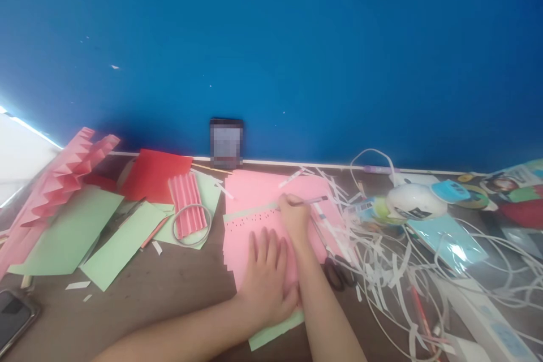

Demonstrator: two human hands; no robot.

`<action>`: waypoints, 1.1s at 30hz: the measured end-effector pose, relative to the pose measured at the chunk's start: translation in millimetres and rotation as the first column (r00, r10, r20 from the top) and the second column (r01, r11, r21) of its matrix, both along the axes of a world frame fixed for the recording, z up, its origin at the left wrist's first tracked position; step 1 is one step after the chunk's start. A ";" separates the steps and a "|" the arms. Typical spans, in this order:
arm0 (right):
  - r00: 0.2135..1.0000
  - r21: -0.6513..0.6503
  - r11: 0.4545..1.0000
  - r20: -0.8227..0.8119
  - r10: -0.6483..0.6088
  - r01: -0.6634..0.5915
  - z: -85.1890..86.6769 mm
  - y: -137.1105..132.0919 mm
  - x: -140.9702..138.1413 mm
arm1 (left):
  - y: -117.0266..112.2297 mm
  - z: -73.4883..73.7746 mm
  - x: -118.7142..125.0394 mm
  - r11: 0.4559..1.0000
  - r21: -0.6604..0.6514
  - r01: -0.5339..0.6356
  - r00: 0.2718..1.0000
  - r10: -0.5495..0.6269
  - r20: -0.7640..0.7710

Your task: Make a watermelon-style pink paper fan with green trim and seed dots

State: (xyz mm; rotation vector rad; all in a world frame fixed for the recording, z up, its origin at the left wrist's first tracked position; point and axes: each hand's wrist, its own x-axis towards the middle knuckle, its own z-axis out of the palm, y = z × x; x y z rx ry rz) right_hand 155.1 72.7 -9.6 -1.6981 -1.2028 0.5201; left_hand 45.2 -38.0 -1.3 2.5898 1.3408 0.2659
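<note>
My right hand (296, 218) grips a pen (314, 200), its fingers close to the end of a thin green paper strip (248, 212). Beneath both hands lies pink paper (288, 185). Rows of small dark marks run across it just below the green strip. Flat on the pink paper rests my left hand (266, 277), fingers stretched out and holding nothing. A piece of green paper (275, 332) sticks out under the near end of the pink paper. Scissors with dark handles (339, 274) lie right of my right forearm.
Left are green paper (104, 254), red paper (156, 175), a pleated pink piece (186, 198) with a ring (173, 232), a large pink folded piece (55, 203) and a phone (14, 317). A device (226, 144) leans on the blue wall. White strips (394, 271) and cables crowd the right.
</note>
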 end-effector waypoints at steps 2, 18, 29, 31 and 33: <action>1.000 0.004 1.000 -0.005 -0.003 0.003 0.9 -0.1 -0.3 | 0.0 0.2 0.1 1.000 -0.002 0.003 1.000 -0.003 0.004; 0.966 0.088 0.985 -0.227 -0.126 0.149 9.3 2.3 4.5 | -0.6 1.8 0.1 1.000 0.010 -0.021 1.000 0.021 -0.011; 0.994 0.096 0.994 0.099 0.036 -0.045 33.3 -4.1 10.1 | 4.3 7.2 -4.4 0.994 -0.032 -0.107 0.969 0.111 0.222; 0.951 0.048 0.974 0.229 0.206 -0.222 38.4 -8.6 17.2 | 10.2 11.5 -9.6 0.985 -0.106 -0.136 0.893 0.168 0.418; 0.863 -0.014 0.929 0.365 0.350 -0.371 41.4 -15.5 28.1 | 18.9 15.1 -18.5 0.970 -0.223 -0.101 0.710 0.227 0.667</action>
